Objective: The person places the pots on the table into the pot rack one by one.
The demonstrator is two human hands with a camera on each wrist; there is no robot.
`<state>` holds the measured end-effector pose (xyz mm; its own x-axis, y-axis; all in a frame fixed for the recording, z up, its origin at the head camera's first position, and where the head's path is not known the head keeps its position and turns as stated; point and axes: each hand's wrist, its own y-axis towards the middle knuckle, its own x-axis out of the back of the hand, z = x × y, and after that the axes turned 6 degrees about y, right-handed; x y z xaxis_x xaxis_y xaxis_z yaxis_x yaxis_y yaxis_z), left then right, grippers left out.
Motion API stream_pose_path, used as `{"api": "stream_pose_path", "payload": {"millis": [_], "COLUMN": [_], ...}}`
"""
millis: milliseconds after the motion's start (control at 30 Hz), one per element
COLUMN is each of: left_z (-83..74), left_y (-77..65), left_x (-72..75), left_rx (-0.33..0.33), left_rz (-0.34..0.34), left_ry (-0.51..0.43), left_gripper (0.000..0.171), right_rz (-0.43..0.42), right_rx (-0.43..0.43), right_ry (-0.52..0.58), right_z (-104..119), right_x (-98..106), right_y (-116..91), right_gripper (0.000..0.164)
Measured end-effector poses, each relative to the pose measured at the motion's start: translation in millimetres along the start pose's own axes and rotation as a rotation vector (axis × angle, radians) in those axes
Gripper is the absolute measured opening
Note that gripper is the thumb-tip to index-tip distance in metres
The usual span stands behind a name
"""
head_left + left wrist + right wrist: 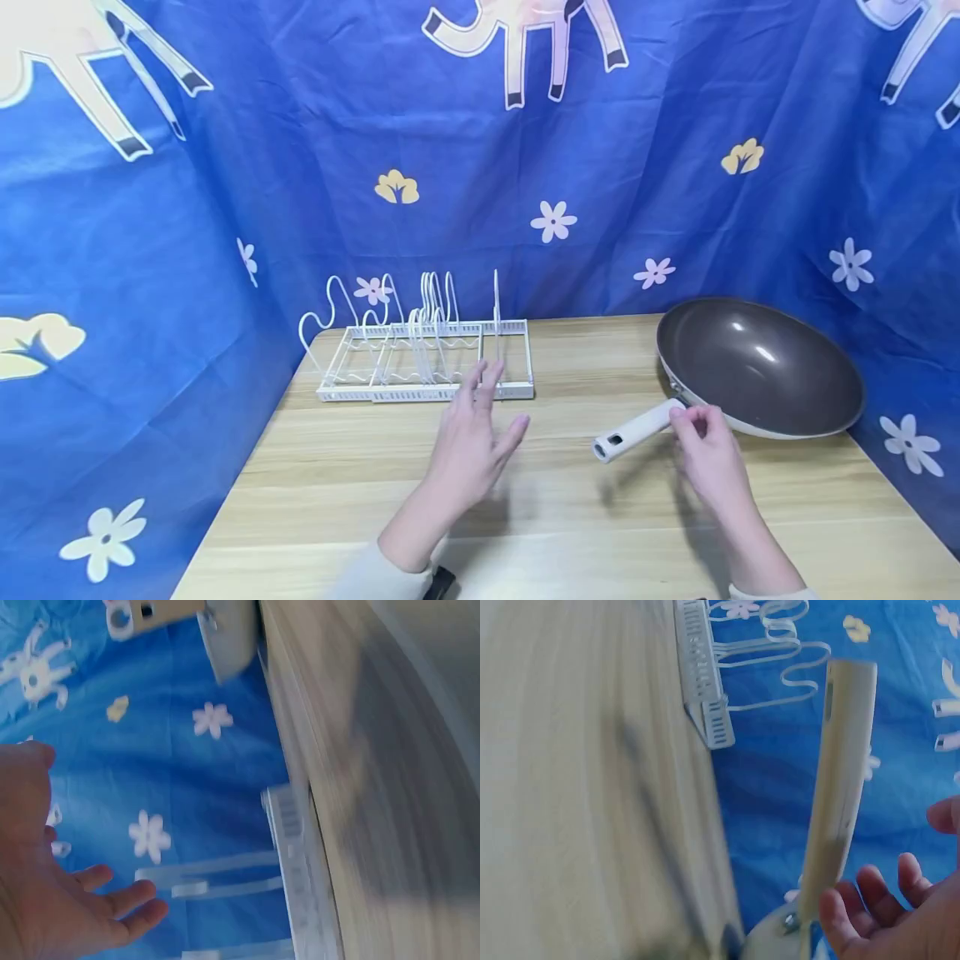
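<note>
One round pan, dark brown inside and whitish outside [757,367], sits at the far right corner of the pale wood-grain table [577,367]; its one cream-white handle [633,432] slants toward the near left, raised off the surface. One white metal wire rack [416,393] stands along the far edge, toward the left corner. One blue cloth printed with flowers and animals [465,200] hangs behind. Of the two bare hands reaching in from the near edge, the left hand [468,442] hovers before the rack's right end, its fingers apart, thumb spread toward the pan, holding nothing. The right hand [708,450] is at the pan end of the handle, fingers bent, thumb against it; whether they clamp it I cannot tell.
</note>
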<state>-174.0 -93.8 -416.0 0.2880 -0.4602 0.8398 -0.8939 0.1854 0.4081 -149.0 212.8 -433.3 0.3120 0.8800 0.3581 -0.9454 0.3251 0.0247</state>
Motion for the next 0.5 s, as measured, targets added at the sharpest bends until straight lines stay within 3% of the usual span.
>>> {"api": "stream_pose_path", "payload": {"millis": [100,200,300,500], "left_z": [-17.3,-33.0,-45.7,-65.2], "left_y": [4.3,6.2,5.4,4.1], "left_x": [-11.8,-23.2,-33.8,-49.6], "left_rx": [-0.063,-0.11,-0.128,-0.117], "left_rz": [0.017,0.052,0.087,0.168], "left_ry": [-0.022,-0.024,-0.026,-0.064], "left_gripper": [0.081,0.079,0.08,0.079], "right_rz": [0.13,0.306,0.464,0.693], "right_rx": [-0.132,-0.27,-0.373,-0.319], "right_ry": [0.241,0.603,0.86,1.106], "right_z": [-14,-28,-41,-61], "right_x": [4,4,4,3], "right_y": [7,14,21,33], "right_gripper": [0.048,0.039,0.033,0.034]}}
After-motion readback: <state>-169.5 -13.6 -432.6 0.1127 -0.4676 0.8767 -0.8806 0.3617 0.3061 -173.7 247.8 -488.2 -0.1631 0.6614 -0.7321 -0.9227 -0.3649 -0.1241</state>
